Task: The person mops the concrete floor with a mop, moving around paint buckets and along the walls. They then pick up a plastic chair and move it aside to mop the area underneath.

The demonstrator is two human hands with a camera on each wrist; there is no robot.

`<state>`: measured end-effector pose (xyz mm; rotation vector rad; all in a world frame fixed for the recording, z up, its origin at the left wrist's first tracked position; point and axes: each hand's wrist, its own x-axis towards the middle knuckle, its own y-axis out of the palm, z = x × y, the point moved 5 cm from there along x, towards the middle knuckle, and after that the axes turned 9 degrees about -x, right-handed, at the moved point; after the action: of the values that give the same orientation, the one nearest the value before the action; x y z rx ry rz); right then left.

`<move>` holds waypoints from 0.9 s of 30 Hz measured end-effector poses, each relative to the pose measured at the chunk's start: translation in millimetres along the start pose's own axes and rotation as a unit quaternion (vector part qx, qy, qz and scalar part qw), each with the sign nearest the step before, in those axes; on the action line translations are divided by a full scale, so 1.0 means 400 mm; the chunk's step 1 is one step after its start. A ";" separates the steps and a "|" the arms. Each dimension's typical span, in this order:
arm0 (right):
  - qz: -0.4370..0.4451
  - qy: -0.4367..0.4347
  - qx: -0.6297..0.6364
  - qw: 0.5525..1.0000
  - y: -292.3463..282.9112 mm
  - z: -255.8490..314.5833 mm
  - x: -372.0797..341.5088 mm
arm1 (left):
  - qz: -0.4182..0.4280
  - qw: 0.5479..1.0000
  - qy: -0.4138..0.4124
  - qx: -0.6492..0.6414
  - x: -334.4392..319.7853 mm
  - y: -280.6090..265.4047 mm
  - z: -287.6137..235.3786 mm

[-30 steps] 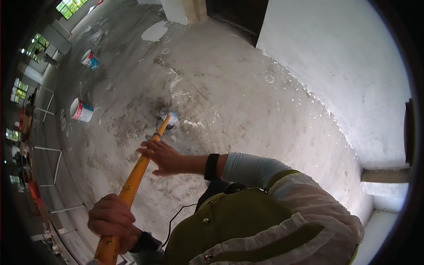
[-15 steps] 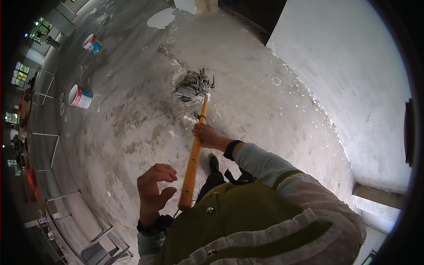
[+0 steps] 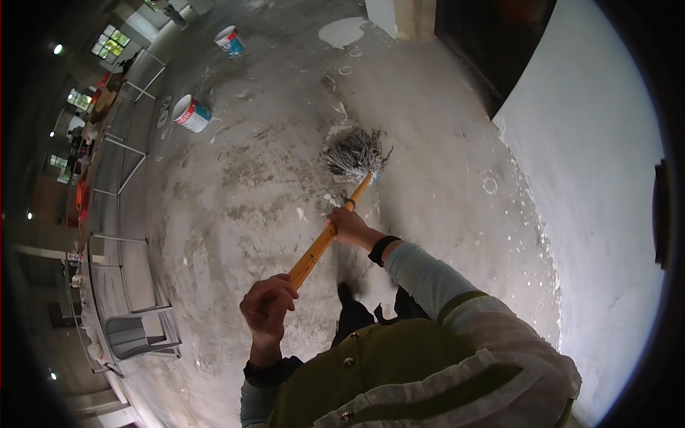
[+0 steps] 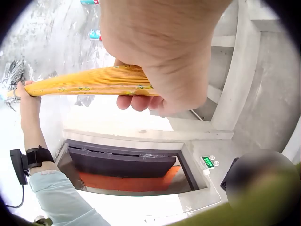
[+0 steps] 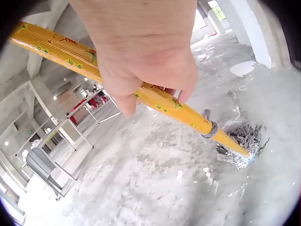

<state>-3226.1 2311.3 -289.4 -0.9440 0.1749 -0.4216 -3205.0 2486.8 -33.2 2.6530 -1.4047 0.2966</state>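
A mop with a yellow handle (image 3: 312, 261) slants down from my hands to the concrete floor. Its grey string head (image 3: 354, 153) lies spread on the floor in front of me, also visible in the right wrist view. My left hand (image 3: 270, 307) grips the handle's upper end; the left wrist view shows its fingertips (image 4: 140, 103) curled under the shaft. Further down, my right hand (image 3: 349, 227) holds the handle a little above a dark tie (image 5: 211, 130). In the right wrist view, thumb and fingers lie around the shaft.
Two paint buckets (image 3: 191, 114) (image 3: 230, 41) stand at the far left. A grey chair (image 3: 134, 335) and metal-framed tables (image 3: 128, 146) line the left side. A white wall (image 3: 585, 214) runs along the right, beside a dark doorway (image 3: 492, 50). White splatter marks the floor.
The mop head has swung forward from nearer my hands to flat on the floor. My left hand let go of the handle, then took hold of its upper end again. The view has turned left.
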 end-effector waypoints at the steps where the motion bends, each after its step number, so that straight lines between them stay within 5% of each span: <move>1: 0.018 -0.004 0.004 1.000 -0.005 -0.014 -0.004 | 0.009 1.000 -0.004 -0.003 0.000 0.024 0.001; 5: 0.012 -0.028 0.020 0.999 0.010 -0.067 -0.038 | 0.007 1.000 0.009 -0.022 -0.041 0.086 0.019; 9: 0.009 -0.025 0.027 0.999 0.022 -0.069 -0.133 | 0.026 0.996 -0.088 0.007 -0.163 0.124 0.048; 12: 0.030 -0.042 0.015 0.999 0.082 -0.014 -0.187 | -0.020 0.999 -0.040 -0.024 -0.294 0.085 0.010; 19: 0.050 -0.280 -0.129 0.950 0.202 0.433 -0.478 | -0.194 0.949 0.182 -0.172 -0.775 -0.093 -0.220; 23: 0.221 -0.337 -0.062 0.913 0.272 0.583 -0.655 | -0.253 0.917 0.266 -0.156 -0.945 -0.092 -0.362; 27: 0.404 -0.336 -0.040 0.850 0.400 0.554 -0.789 | -0.252 0.925 0.274 0.071 -0.988 0.025 -0.450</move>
<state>-3395.8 2692.5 -302.5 -0.9588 -0.0628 0.7072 -3450.7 2835.1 51.0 2.6076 -0.5327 1.0032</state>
